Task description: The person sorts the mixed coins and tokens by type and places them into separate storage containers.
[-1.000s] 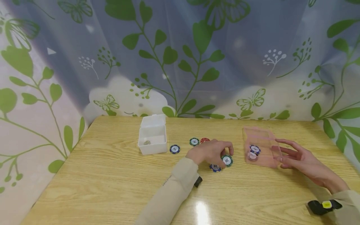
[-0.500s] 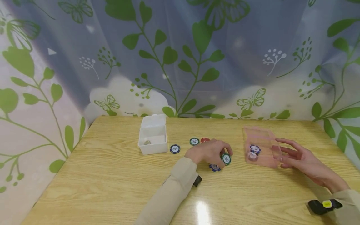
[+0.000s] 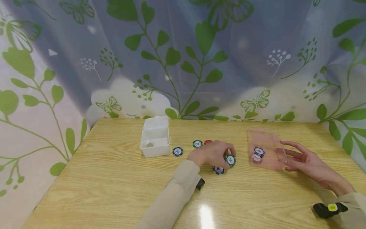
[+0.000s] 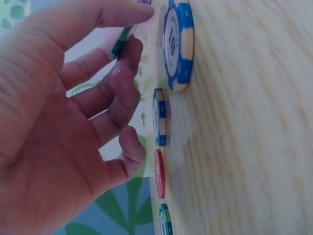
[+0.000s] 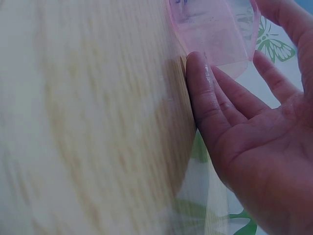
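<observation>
My left hand pinches a green poker chip marked 20 between thumb and fingers. In the left wrist view, that green chip shows edge-on between thumb and fingertips, raised off the tabletop. Just below it lies a blue poker chip marked 10, partly covered by the hand in the head view. To the right stands a see-through pink box with its lid open, holding a blue chip and a paler chip. Beside the box's right wall my right hand rests with loosely extended fingers, fingertips right at the wall.
A white lidded box, open, stands at the left with a small round piece inside. Near it lie a blue chip, a green chip and a red chip. A patterned curtain hangs behind the wooden table.
The green chip in my left hand has shifted slightly up and tilted a little. My right hand and the pink box have stayed in place.
</observation>
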Action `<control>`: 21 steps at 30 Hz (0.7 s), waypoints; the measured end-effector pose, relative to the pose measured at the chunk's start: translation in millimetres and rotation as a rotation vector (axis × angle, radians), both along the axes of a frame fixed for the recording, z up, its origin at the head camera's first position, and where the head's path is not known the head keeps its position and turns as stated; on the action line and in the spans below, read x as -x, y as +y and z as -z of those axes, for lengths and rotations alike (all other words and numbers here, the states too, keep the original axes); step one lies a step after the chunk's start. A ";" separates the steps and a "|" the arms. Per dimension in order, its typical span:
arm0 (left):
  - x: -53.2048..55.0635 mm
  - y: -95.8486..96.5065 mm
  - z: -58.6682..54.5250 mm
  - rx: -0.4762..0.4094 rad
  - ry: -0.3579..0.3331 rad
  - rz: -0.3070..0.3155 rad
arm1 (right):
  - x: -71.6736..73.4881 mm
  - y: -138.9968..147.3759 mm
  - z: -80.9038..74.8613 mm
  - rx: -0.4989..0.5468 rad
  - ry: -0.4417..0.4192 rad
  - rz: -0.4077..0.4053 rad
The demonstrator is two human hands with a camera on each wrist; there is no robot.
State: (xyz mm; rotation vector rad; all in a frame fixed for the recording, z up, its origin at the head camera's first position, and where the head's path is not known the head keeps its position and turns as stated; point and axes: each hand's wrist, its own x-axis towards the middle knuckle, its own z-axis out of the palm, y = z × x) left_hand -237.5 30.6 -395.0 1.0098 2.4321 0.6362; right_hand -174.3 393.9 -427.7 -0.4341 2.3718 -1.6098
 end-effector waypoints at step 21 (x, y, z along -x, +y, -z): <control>3.7 14.1 -10.8 -0.200 0.074 0.022 | -1.1 1.4 -0.2 0.025 0.001 -0.002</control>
